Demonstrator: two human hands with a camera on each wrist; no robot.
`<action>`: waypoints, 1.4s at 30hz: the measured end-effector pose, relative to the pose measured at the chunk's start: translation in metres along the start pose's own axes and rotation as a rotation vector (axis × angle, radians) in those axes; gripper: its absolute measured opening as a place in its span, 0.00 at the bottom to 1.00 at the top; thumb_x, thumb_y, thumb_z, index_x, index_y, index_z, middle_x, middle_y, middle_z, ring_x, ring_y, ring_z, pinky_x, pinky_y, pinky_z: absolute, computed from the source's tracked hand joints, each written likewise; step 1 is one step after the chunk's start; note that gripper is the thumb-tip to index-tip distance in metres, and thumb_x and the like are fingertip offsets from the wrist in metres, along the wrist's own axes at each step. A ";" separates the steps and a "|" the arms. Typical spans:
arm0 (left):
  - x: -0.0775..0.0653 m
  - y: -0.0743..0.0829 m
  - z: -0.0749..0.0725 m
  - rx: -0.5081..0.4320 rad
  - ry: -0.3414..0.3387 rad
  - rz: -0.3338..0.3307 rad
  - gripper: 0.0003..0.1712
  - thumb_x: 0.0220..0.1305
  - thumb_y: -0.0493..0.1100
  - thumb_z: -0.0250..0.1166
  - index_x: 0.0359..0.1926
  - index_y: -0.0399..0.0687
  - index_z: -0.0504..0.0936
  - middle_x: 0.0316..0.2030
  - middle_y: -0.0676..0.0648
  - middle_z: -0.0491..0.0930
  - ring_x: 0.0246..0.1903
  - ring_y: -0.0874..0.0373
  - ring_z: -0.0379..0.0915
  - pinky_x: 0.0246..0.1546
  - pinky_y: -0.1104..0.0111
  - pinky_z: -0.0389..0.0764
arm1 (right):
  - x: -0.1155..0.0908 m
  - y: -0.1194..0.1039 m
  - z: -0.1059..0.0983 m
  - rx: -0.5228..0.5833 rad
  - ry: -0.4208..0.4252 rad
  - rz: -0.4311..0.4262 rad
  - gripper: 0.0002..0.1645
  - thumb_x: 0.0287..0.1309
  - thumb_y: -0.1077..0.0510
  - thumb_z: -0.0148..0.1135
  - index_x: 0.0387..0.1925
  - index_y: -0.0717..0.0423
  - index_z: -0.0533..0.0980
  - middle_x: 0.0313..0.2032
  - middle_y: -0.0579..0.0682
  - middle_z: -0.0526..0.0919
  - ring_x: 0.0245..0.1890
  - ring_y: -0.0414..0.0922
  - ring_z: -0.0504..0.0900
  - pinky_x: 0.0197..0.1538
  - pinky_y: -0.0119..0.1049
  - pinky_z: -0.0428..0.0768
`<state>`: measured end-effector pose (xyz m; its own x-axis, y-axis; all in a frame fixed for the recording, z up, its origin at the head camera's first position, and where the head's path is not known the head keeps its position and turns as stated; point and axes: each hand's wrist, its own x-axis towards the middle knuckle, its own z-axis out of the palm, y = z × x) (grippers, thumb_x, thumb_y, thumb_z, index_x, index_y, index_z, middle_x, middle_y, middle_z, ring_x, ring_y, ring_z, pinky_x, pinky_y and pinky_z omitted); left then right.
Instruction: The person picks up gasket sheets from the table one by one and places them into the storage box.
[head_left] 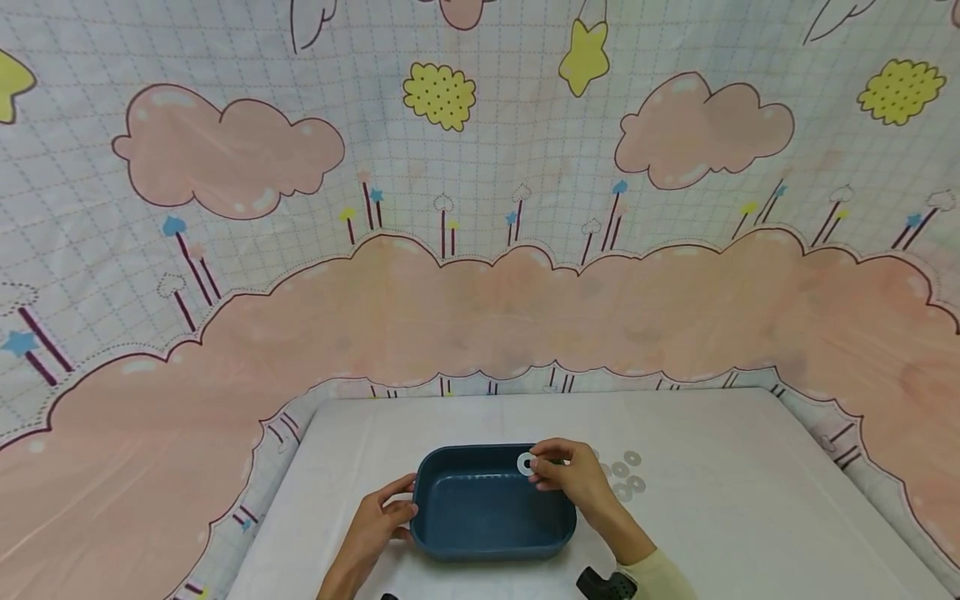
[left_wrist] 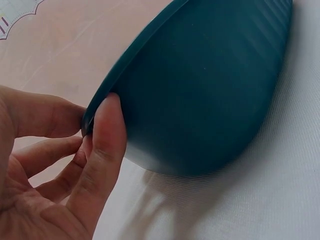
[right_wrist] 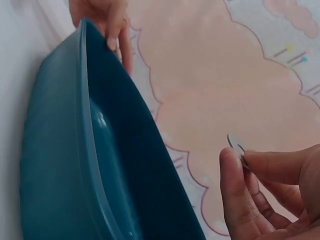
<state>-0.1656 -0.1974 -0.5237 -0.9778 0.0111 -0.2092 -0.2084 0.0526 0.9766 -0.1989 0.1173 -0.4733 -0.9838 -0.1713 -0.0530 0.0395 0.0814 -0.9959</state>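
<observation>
A dark blue, rounded rectangular plastic basin (head_left: 495,553) stands on the white table. At its left end my left hand (head_left: 373,514) pinches the rim between thumb and fingers; the left wrist view shows the thumb (left_wrist: 104,145) against one side of the wall. My right hand (head_left: 573,479) holds a pale flat washer (head_left: 521,464) between thumb and fingertips, over the basin's far right corner. In the right wrist view the washer (right_wrist: 232,142) appears nearly edge-on, apart from the basin wall. Inside, the visible basin floor (head_left: 480,508) is bare.
Several similar washers (head_left: 633,458) lie on the white tabletop (head_left: 720,500) just right of my right hand, partly hidden behind it. A patterned cloth backdrop (head_left: 525,317) with clouds and stars rises behind the table. A black wrist device (head_left: 606,583) sits at the right sleeve.
</observation>
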 end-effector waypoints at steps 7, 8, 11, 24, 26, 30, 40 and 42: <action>0.001 0.001 0.001 0.004 0.004 -0.003 0.34 0.58 0.31 0.64 0.67 0.34 0.68 0.56 0.37 0.72 0.41 0.58 0.77 0.25 0.67 0.80 | 0.007 -0.001 0.020 0.082 -0.065 0.010 0.15 0.59 0.68 0.63 0.47 0.73 0.76 0.31 0.51 0.82 0.29 0.42 0.87 0.35 0.33 0.86; 0.001 0.001 0.000 0.004 0.004 -0.001 0.34 0.58 0.31 0.64 0.67 0.34 0.68 0.56 0.37 0.72 0.40 0.58 0.77 0.25 0.67 0.80 | 0.008 -0.001 0.024 0.091 -0.074 0.012 0.16 0.59 0.68 0.63 0.47 0.74 0.76 0.31 0.52 0.83 0.29 0.42 0.86 0.35 0.33 0.86; 0.001 0.001 0.001 0.004 0.010 0.001 0.34 0.58 0.31 0.64 0.67 0.34 0.69 0.55 0.38 0.73 0.40 0.59 0.78 0.25 0.67 0.80 | 0.011 -0.002 0.032 0.111 -0.091 0.022 0.16 0.59 0.68 0.63 0.47 0.74 0.76 0.32 0.52 0.83 0.28 0.41 0.86 0.35 0.34 0.86; 0.001 -0.001 0.000 -0.005 -0.004 0.009 0.34 0.59 0.32 0.64 0.68 0.33 0.68 0.55 0.38 0.73 0.39 0.60 0.79 0.25 0.67 0.81 | 0.023 0.007 0.068 0.149 -0.124 0.078 0.15 0.60 0.66 0.61 0.47 0.73 0.76 0.34 0.57 0.86 0.29 0.42 0.87 0.36 0.36 0.86; 0.001 -0.001 0.000 -0.003 0.004 0.007 0.34 0.59 0.31 0.63 0.67 0.34 0.68 0.55 0.38 0.73 0.39 0.60 0.79 0.24 0.67 0.81 | 0.026 0.009 0.075 0.159 -0.127 0.091 0.16 0.59 0.66 0.62 0.47 0.73 0.76 0.34 0.57 0.86 0.29 0.43 0.88 0.36 0.36 0.86; 0.000 -0.001 0.000 0.001 0.018 0.010 0.33 0.59 0.31 0.63 0.67 0.34 0.69 0.55 0.38 0.73 0.39 0.60 0.79 0.24 0.66 0.80 | 0.030 0.013 0.087 0.171 -0.125 0.117 0.16 0.58 0.67 0.63 0.46 0.73 0.77 0.34 0.56 0.86 0.28 0.43 0.88 0.36 0.36 0.86; 0.001 -0.002 -0.001 -0.006 -0.003 0.021 0.33 0.59 0.31 0.63 0.67 0.34 0.69 0.57 0.37 0.72 0.38 0.61 0.79 0.24 0.66 0.81 | 0.037 0.022 0.103 0.164 -0.086 0.194 0.12 0.54 0.71 0.63 0.42 0.71 0.79 0.30 0.55 0.85 0.26 0.44 0.88 0.33 0.37 0.86; 0.001 -0.003 -0.001 -0.007 -0.011 0.022 0.34 0.59 0.32 0.63 0.67 0.34 0.68 0.57 0.36 0.72 0.39 0.61 0.79 0.24 0.66 0.81 | 0.039 0.025 0.105 0.159 -0.076 0.214 0.11 0.54 0.71 0.63 0.41 0.71 0.80 0.29 0.55 0.85 0.25 0.44 0.87 0.32 0.36 0.86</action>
<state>-0.1660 -0.1985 -0.5264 -0.9818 0.0229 -0.1884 -0.1872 0.0454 0.9813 -0.2180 0.0093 -0.5080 -0.9343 -0.2405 -0.2633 0.2784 -0.0305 -0.9600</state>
